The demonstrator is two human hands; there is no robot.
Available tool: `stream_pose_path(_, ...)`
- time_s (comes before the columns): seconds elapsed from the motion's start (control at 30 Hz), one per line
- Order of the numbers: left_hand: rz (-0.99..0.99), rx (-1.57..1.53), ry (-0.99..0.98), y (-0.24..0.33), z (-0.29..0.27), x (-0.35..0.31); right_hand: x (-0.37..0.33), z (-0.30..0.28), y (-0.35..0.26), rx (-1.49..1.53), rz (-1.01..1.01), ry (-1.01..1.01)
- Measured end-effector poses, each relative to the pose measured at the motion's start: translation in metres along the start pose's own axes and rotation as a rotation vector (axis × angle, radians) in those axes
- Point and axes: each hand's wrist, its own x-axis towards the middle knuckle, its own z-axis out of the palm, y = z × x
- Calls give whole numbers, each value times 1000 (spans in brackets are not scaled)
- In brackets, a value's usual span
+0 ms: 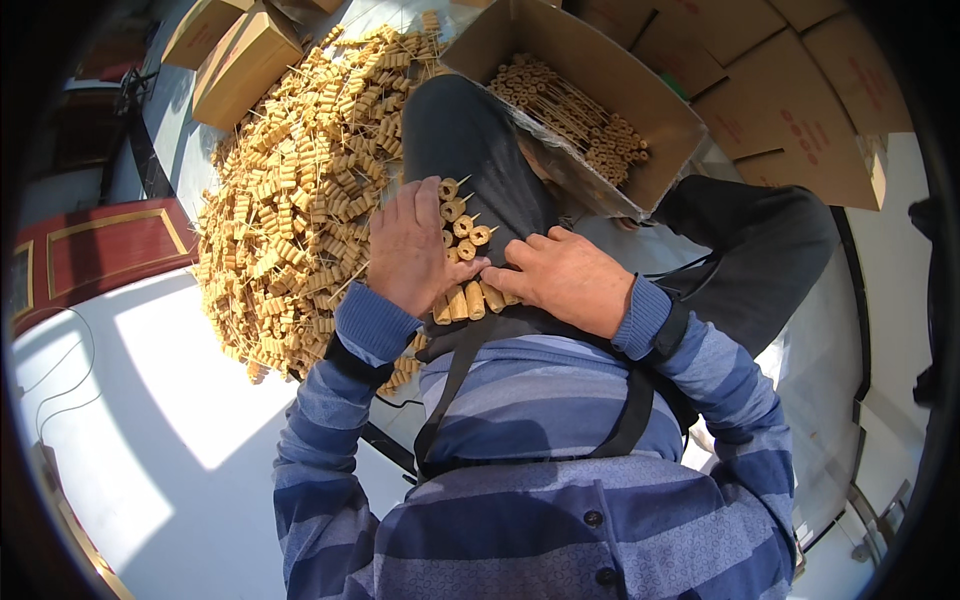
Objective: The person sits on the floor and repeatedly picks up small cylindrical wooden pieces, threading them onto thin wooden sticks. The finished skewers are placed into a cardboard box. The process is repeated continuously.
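In my lap lies a small bundle of skewers (463,232), thin sticks threaded with tan, hollow, ring-like rolls. My left hand (412,250) is closed around the bundle's left side, its thumb reaching across toward the right hand. From the other side my right hand (570,280) presses its thumb and curled fingers on the bundle; part of its grip is hidden. Pale stick points show at the bundle's right, and longer roll pieces (472,300) lie side by side below the thumbs. To the left, a large heap of loose skewers (300,200) reaches close to my left forearm.
Beyond my knees an open cardboard box (640,75) holds skewers in rows (565,115). Closed cartons (780,100) stand at the far right, and more cartons (245,65) at the far left. A dark red panel (110,250) with gold trim stands at left.
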Motion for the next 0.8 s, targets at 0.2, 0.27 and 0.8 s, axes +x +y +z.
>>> stream_pose_path(0.2, 68, -73, -75, -8, -11, -2, 0, 3, -2, -20, -66, 30)
stream_pose_path(0.27, 105, -112, -173, -12, -17, -5, -1, 3, -1, 11, -63, 50)
stream_pose_path(0.8, 213, -214, -239, -14, -24, -7, 8, 8, 6, 238, 250, 26)
